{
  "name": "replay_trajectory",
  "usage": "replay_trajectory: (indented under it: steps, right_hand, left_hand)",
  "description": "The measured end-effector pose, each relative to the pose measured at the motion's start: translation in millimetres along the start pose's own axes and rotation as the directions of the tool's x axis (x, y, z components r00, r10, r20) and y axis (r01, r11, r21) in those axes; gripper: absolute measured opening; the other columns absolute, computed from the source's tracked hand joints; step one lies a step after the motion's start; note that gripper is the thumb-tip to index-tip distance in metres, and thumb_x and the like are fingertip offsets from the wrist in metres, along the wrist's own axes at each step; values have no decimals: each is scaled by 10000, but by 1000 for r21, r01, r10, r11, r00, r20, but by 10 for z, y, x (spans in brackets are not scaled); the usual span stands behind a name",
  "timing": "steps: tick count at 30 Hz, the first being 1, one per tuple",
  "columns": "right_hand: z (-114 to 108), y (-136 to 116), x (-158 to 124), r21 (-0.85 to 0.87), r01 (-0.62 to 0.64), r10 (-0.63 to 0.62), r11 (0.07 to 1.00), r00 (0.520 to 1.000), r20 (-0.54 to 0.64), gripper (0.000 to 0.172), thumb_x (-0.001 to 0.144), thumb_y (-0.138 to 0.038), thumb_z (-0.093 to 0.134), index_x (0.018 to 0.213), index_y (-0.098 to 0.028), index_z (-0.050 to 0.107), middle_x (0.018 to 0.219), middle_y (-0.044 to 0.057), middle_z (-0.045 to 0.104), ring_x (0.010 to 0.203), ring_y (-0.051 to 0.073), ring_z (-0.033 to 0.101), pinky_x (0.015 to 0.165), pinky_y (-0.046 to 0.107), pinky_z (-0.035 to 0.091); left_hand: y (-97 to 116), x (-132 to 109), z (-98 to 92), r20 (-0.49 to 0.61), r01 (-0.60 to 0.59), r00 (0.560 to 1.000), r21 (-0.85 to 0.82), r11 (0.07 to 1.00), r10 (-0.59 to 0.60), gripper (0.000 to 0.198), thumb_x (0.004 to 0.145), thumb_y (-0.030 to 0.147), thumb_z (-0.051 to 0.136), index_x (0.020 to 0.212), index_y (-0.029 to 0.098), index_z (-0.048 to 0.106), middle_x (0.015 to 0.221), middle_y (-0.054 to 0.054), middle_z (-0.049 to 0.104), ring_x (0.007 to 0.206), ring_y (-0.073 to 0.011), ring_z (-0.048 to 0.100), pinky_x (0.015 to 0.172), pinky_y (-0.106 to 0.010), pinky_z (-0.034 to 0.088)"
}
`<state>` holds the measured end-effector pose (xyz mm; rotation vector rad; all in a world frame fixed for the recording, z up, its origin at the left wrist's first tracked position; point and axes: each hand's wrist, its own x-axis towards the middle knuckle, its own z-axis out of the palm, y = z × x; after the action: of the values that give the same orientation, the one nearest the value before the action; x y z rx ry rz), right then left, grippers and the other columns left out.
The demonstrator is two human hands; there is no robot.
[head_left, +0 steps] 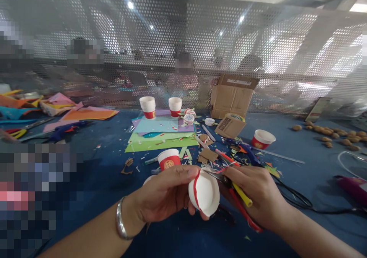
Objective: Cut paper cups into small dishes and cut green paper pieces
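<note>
My left hand (169,191), with a silver bangle on its wrist, grips a cut-down paper cup (208,195) whose white inside faces me. A thin red strip runs along the cup's uneven cut edge. In my right hand (255,191) is a pair of scissors (242,196) with red and yellow handles. The blade tips are at the top edge of the cut cup. Just behind my left hand stands a red and white paper cup (169,158), its lower part hidden by the fingers.
Colored paper sheets (160,143) and stacked paper cups (147,106) are at the back. Paper scraps (186,154), a blue glue gun (252,154) and a cardboard box (232,97) lie beyond my hands. Another paper cup (263,140) and walnuts (327,131) are to the right. A perforated metal screen (183,32) stands behind.
</note>
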<state>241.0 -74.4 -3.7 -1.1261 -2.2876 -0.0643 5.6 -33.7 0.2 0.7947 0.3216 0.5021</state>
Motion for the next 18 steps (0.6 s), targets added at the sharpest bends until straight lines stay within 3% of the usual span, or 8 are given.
replay_trajectory:
  steps: [3,8,18]
  right_hand:
    - [10,15,2,-21,-7,7,1000,1000,-8,200,915,-165,537,718,-189,522,578,-20,516,488,113,400,497,269,281]
    - [38,60,30,-56,-30,29,998,999,-13,150,902,-161,535,764,-173,593,580,-5,581,481,120,475,501,262,312]
    - [38,46,57,-55,-83,84,995,996,16,199,936,-269,557,766,-175,597,614,18,609,511,131,518,514,248,343]
  left_hand:
    - [-17,25,-4,-55,-11,998,-3,1000,10,372,925,401,619,932,44,724,724,-123,716,588,-138,713,533,-137,527]
    - [-28,59,-3,-129,-66,989,15,998,68,293,945,378,603,1159,178,604,840,-96,729,669,-201,753,527,-169,545]
    - [-6,53,22,-200,-83,975,98,992,101,267,957,361,585,971,102,648,768,-92,686,657,-170,716,531,-166,534]
